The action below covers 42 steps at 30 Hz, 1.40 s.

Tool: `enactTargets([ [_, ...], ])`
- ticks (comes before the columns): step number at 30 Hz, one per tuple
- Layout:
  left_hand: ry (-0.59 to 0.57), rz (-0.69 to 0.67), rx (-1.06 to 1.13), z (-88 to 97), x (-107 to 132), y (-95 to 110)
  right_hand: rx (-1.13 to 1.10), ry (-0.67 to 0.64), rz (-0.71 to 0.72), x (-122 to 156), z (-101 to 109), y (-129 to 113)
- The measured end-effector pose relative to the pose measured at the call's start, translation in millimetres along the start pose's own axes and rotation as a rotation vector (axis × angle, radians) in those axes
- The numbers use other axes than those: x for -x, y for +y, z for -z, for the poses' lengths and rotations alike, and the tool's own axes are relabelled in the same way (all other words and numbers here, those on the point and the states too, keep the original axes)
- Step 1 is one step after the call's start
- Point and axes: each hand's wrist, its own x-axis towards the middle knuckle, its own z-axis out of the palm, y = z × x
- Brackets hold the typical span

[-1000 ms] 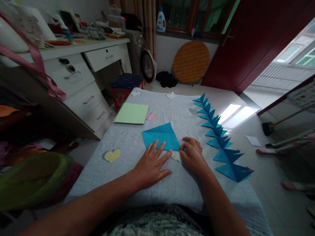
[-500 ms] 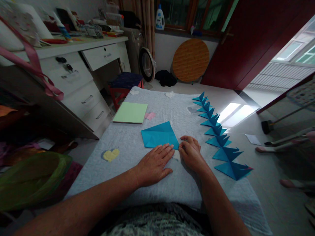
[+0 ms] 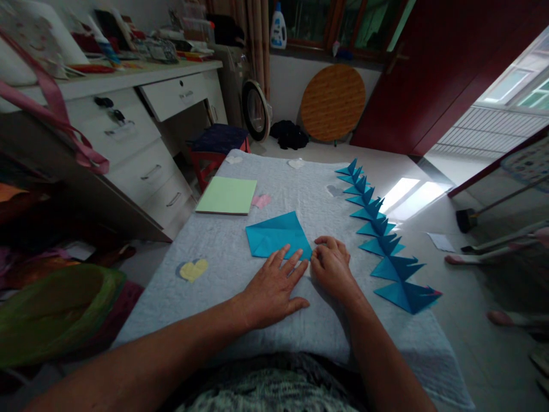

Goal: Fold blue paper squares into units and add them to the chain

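sheet [image 3: 277, 233] on tbl [image 3: 227, 243] | stack [image 3: 227, 195] behind, L | ppr cranes [image 3: 377, 228] R (in row)

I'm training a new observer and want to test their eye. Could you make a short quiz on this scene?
1. True or false: the green paper stack lies toward the left of the cloth, and the row of folded blue shapes stands along the right.
2. Over what do the spread fingers of the left hand lie?
A) the yellow heart
B) the near edge of the blue sheet
C) the green paper stack
3. At which corner of the blue sheet are the fingertips of the right hand?

Key: 1. True. 2. B. 3. The near right corner.
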Motion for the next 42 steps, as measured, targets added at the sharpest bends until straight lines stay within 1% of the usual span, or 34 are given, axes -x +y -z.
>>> enactTargets([
  [4,0.006,0.008,0.002,-1.0,-0.2,2.0,0.001,0.026,-0.015,0.8,-2.7,2.0],
  [8,0.045,-0.006,0.011,-4.3,0.6,0.0,0.022,0.050,-0.015,1.3,-4.1,4.6],
  [11,0.052,-0.009,0.010,-7.4,1.3,-2.1,0.027,0.057,-0.015,2.1,-3.2,5.1],
  [19,0.070,-0.013,0.002,-10.5,2.3,-2.9,-0.061,0.105,-0.062,0.3,-2.1,13.2],
  [24,0.064,-0.009,-0.002,-8.9,1.6,-2.2,-0.108,0.063,-0.047,0.9,0.1,16.7],
  [29,0.051,-0.008,-0.006,-7.9,1.4,-1.6,-0.044,0.028,0.001,3.2,2.1,13.0],
  [32,0.074,-0.011,0.000,-9.7,1.6,-1.9,0.001,0.025,-0.008,3.1,1.4,10.3],
  [37,0.061,-0.013,0.003,-10.0,1.3,-2.8,-0.005,0.034,-0.026,1.5,-0.7,11.3],
  [39,0.060,-0.017,0.007,-8.7,1.3,-2.6,-0.042,0.059,-0.046,0.9,-0.1,12.5],
  [40,0.062,-0.017,0.009,-7.9,1.4,-2.4,-0.075,0.092,-0.049,0.7,0.7,12.3],
  [42,0.066,-0.010,0.009,-6.9,1.8,-1.5,-0.185,0.171,-0.004,0.8,3.0,9.4],
])
